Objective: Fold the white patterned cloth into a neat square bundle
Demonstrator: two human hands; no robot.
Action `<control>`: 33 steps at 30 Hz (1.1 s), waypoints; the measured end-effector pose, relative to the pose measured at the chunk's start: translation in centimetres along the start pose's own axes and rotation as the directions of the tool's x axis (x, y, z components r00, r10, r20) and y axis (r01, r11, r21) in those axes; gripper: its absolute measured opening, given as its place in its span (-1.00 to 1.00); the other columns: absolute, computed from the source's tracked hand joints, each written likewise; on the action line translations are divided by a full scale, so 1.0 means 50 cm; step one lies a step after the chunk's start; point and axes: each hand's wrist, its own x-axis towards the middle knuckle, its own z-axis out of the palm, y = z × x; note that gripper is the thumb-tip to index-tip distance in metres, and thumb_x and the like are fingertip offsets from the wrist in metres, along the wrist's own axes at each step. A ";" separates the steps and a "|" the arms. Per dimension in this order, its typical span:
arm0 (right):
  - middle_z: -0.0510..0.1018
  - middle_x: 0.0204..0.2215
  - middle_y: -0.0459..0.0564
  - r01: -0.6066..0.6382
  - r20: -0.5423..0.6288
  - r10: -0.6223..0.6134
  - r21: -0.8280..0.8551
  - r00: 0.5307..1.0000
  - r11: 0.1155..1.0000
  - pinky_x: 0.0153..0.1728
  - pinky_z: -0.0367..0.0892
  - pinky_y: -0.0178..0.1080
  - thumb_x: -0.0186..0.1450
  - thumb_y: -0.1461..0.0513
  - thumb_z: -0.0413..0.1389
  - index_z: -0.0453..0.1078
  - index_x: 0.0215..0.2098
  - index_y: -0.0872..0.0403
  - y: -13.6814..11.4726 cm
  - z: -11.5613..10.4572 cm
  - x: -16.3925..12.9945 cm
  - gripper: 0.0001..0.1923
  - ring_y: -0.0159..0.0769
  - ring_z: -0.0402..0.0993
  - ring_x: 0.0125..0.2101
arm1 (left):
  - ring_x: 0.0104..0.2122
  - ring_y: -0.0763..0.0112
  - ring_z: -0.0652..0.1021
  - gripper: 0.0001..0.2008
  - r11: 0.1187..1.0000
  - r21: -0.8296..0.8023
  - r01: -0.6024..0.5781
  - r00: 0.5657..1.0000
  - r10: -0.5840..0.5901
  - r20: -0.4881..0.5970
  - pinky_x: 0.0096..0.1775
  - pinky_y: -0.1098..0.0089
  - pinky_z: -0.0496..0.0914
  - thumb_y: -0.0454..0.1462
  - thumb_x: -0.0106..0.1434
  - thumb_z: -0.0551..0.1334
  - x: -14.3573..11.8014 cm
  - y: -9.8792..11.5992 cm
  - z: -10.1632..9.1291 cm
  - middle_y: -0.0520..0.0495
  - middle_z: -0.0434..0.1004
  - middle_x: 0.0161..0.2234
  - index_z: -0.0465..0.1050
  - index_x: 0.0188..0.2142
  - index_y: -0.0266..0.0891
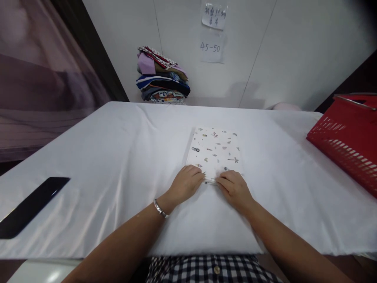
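Note:
A white cloth (216, 145) with small scattered prints lies folded into a flat rectangle in the middle of the table. My left hand (188, 181) grips its near left corner, fingers curled over the edge. At the near right corner, my right hand (234, 186) pinches the same edge with its fingers bent. Between the hands, the front edge shows layers of fabric. My thumbs are mostly hidden.
A white sheet (97, 157) covers the table. A black flat device (32, 206) lies at the left, and a red basket (350, 137) stands at the right. Folded fabrics (163, 76) are stacked beyond the far edge, near a wall with paper signs (212, 46).

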 end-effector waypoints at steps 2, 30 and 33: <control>0.47 -0.28 0.05 0.001 0.006 -0.001 0.006 1.000 1.000 -0.28 0.24 -0.15 0.29 0.32 -0.01 0.42 -0.16 0.06 -0.003 -0.002 0.001 -0.79 -0.22 0.32 -0.27 | -0.22 0.35 0.38 -0.85 1.000 -0.028 0.003 1.000 -0.003 0.009 -0.19 0.30 0.28 -0.26 0.30 0.08 -0.002 0.000 -0.002 -0.05 0.43 -0.28 0.41 -0.24 -0.20; 0.49 -0.25 -0.01 -0.164 0.137 0.128 0.293 0.982 0.942 -0.23 0.43 -0.20 0.26 0.26 -0.01 0.47 -0.25 -0.07 0.005 -0.012 0.006 -0.78 -0.24 0.44 -0.22 | -0.37 0.42 0.34 -0.76 0.928 -0.118 0.354 0.923 -0.366 -0.114 -0.31 0.35 0.18 -0.28 0.19 0.18 -0.006 -0.012 -0.004 0.02 0.36 -0.47 0.22 -0.57 -0.26; 0.48 -0.16 0.02 -0.209 0.157 0.162 0.350 0.974 0.913 -0.17 0.43 -0.17 0.27 0.22 -0.04 0.48 -0.28 -0.06 0.021 -0.032 0.048 -0.76 -0.20 0.45 -0.16 | -0.37 0.41 0.34 -0.76 0.922 -0.144 0.359 0.922 -0.375 -0.097 -0.30 0.35 0.18 -0.27 0.19 0.18 -0.007 -0.014 -0.006 0.02 0.36 -0.47 0.23 -0.57 -0.25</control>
